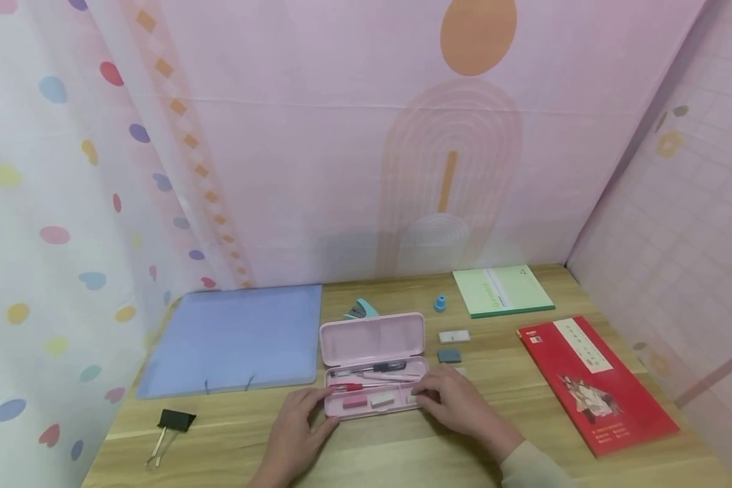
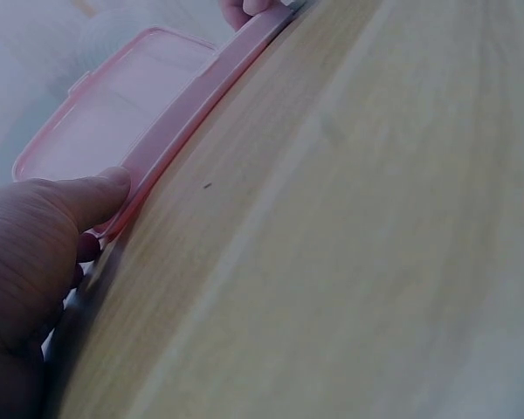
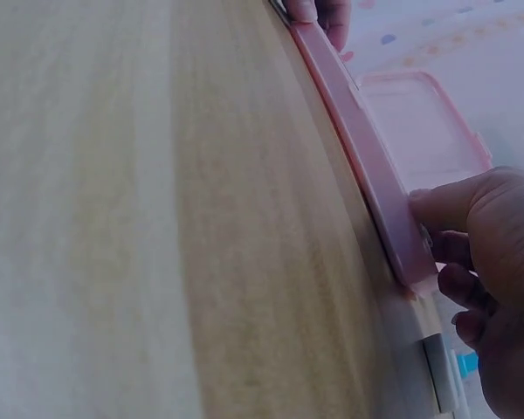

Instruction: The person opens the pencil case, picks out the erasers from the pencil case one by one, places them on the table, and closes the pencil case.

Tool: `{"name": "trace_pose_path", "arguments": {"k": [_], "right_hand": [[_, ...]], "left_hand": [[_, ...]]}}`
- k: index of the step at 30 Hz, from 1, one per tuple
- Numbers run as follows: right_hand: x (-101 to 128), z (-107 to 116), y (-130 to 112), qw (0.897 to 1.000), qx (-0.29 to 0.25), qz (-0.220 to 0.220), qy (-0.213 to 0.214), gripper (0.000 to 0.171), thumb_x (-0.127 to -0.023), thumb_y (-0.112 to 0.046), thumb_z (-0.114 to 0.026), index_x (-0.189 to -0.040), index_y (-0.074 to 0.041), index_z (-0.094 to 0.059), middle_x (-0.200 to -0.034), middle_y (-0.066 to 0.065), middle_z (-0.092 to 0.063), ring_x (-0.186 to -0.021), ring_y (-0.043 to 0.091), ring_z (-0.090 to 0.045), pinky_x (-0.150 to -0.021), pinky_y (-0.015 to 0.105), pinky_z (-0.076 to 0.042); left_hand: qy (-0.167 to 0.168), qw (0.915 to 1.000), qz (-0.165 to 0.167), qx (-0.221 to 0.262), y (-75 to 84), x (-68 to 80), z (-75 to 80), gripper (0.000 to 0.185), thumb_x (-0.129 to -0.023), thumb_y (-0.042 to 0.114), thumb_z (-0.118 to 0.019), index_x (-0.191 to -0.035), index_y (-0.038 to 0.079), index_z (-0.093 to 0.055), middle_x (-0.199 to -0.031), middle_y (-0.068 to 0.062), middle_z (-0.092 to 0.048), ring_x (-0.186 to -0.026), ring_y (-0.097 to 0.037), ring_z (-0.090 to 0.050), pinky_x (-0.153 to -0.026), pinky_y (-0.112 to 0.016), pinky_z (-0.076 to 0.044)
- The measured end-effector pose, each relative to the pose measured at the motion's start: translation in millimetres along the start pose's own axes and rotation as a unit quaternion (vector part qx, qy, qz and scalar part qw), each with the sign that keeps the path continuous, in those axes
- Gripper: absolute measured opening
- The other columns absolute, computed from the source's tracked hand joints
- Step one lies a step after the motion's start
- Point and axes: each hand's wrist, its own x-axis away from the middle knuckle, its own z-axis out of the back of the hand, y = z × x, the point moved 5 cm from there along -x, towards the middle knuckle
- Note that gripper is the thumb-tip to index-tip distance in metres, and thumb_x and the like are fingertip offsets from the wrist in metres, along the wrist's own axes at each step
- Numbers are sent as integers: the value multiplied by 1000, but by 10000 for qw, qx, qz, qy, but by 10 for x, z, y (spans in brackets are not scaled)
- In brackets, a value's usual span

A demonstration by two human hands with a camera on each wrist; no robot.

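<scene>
An open pink pencil case [image 1: 372, 407] lies on the wooden desk [image 1: 402, 454], its lid [image 1: 372, 339] tipped back. Inside are pens [image 1: 372, 371], a pink eraser [image 1: 354, 401] and a pale eraser [image 1: 382, 399]. My left hand [image 1: 299, 427] grips the case's left end, thumb on its front wall [image 2: 183, 131], as the left wrist view shows of that hand [image 2: 35, 253]. At the case's right end my right hand [image 1: 457, 403] holds it, with the thumb on the front wall [image 3: 358, 148] and the fingers of the hand [image 3: 480, 236] curled round the corner.
A blue folder [image 1: 238, 339] lies at the left, a black binder clip [image 1: 173, 423] in front of it. Behind the case are a teal stapler [image 1: 361, 310] and a small blue sharpener [image 1: 440, 303]. White [image 1: 454, 335] and grey [image 1: 449, 355] erasers, a green notebook [image 1: 503, 290] and a red book [image 1: 594, 383] lie right.
</scene>
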Motion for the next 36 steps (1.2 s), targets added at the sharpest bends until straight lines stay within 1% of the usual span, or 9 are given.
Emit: {"name": "trace_pose_path", "arguments": {"k": [4,6,9,13,17,20,25,31,36], "right_hand": [[-17,12,17,9995,-286,-96,-8,10,-89,-21,-69,-96,-26,-73,-86,-21,-58,-82,4,-48,-69,24,-45],[-14,29,41,9984,-521,-201,-24,10,-90,-21,-68,-97,-27,-73,-87,-20,-58,-82,4,-49,-70,23,-46],[12,129,125,9951,-875,-434,169,13,-90,-19,-67,-98,-27,-73,-92,-18,-61,-86,5,-54,-74,25,-50],[92,412,404,9857,-1052,-1128,671,17,-90,-14,-68,-98,-29,-72,-100,-14,-65,-95,8,-59,-83,33,-53],[161,632,769,9781,-826,-1729,815,18,-90,-16,-68,-104,-28,-72,-106,-11,-66,-98,12,-59,-86,39,-53],[167,682,947,9802,-613,-1716,780,18,-89,-15,-69,-105,-23,-73,-105,-7,-67,-96,14,-59,-85,38,-53],[141,647,1077,9827,-441,-1650,717,17,-89,-14,-70,-103,-22,-74,-104,-5,-68,-96,16,-60,-86,41,-53],[117,593,1127,9843,-162,-1651,599,23,-86,-19,-73,-109,-24,-72,-111,-5,-66,-101,17,-59,-87,41,-53],[112,584,1112,9856,-84,-1582,590,28,-86,-15,-74,-112,-23,-72,-116,-2,-64,-106,20,-57,-88,42,-52]], "left_hand": [[-20,10000,18,8,3,4,-4,48,-81,37,-77,-126,25,-63,-118,6,-59,-114,-16,-50,-99,-41,-45],[-47,10000,35,-18,2,8,-7,49,-81,37,-77,-126,25,-62,-119,5,-59,-114,-16,-50,-99,-42,-45],[-84,9999,57,-32,1,10,-12,49,-81,37,-77,-126,24,-62,-119,5,-60,-115,-17,-50,-100,-42,-44],[-100,9999,54,-9,5,3,-17,49,-81,37,-76,-127,24,-62,-119,4,-60,-115,-17,-50,-100,-42,-44],[-93,9999,72,12,-1,-5,-10,49,-81,37,-76,-127,24,-62,-119,4,-60,-115,-17,-50,-100,-42,-44],[-86,9999,59,-3,-1,-7,-9,49,-81,36,-77,-126,24,-62,-118,5,-60,-114,-17,-50,-99,-42,-45],[-87,10000,19,29,1,2,-29,49,-81,37,-77,-126,24,-62,-118,5,-60,-114,-16,-50,-99,-42,-45],[-95,9999,22,31,-13,9,-42,49,-81,36,-77,-126,25,-62,-118,6,-59,-114,-16,-50,-99,-42,-45],[-40,10000,-24,0,-7,1,-16,49,-81,37,-77,-126,25,-62,-118,5,-59,-114,-16,-50,-99,-41,-45]]}}
